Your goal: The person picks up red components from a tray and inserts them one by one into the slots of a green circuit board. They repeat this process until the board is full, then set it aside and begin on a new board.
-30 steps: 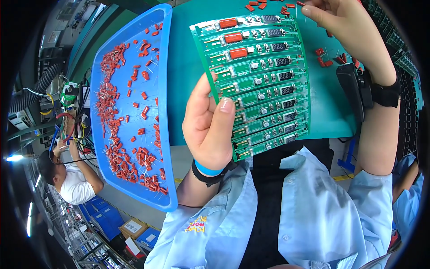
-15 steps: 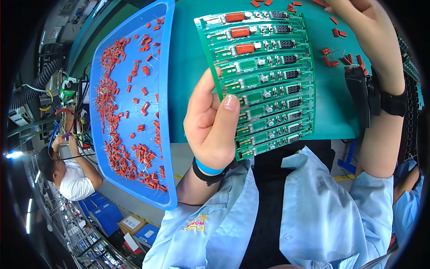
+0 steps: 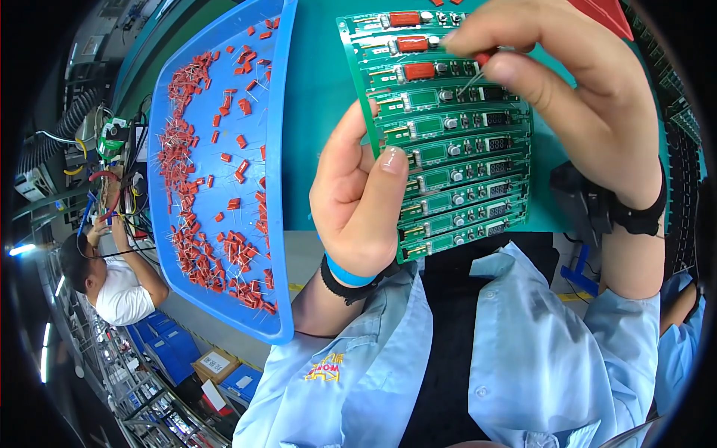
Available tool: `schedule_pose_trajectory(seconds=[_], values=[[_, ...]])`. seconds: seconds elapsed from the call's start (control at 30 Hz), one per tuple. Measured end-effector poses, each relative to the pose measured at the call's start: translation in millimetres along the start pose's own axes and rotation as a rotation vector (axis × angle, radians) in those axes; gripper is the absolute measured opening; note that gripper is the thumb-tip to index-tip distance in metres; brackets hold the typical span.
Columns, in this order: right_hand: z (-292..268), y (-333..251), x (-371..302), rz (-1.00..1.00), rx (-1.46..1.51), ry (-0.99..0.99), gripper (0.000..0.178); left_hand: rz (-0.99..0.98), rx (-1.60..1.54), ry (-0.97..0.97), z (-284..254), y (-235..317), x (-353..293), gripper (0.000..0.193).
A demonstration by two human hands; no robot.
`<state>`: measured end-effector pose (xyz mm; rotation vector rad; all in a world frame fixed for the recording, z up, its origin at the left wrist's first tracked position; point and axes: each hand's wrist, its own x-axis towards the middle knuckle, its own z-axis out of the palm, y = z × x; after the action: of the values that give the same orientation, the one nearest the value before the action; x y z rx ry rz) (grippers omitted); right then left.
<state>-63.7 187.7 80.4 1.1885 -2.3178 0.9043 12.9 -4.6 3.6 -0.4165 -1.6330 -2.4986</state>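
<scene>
My left hand (image 3: pixel 362 187) grips the left edge of a green circuit board panel (image 3: pixel 429 163), thumb on top and fingers behind. Strips run across the panel, each with a small dark digit display and a white round part. Red box-shaped capacitors (image 3: pixel 419 71) sit on the top three strips; the strips below show bare green spots there. Above the panel's upper right, my right hand (image 3: pixel 575 89) pinches a red capacitor (image 3: pixel 484 57) between thumb and forefinger. Its thin wire leads point down toward the fourth strip, and the fingers hide part of its body.
A blue tray (image 3: pixel 286 149) of loose red capacitors with wire leads stands at the left of the green table mat (image 3: pixel 314 45). A red container edge (image 3: pixel 609 16) shows at the upper right. Far left, another person (image 3: pixel 123 287) works beside cables and equipment.
My right hand has come down and left from the loose capacitors at the upper right, and now holds one over the panel. The panel has shifted slightly right in my left hand.
</scene>
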Motion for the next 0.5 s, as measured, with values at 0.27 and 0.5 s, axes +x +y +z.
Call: schedule_pose_trajectory(seconds=[0.27, 0.5], values=[[6.6, -9.9, 3.1, -0.079, 0.02, -0.038, 0.016, -0.011, -0.085, 0.005, 2.5, -1.5, 2.3, 0.044], [6.5, -6.8, 0.4, -0.065, 0.021, -0.066, 0.016, -0.016, -0.102, -0.028, 1.4, -1.6, 1.8, 0.044]])
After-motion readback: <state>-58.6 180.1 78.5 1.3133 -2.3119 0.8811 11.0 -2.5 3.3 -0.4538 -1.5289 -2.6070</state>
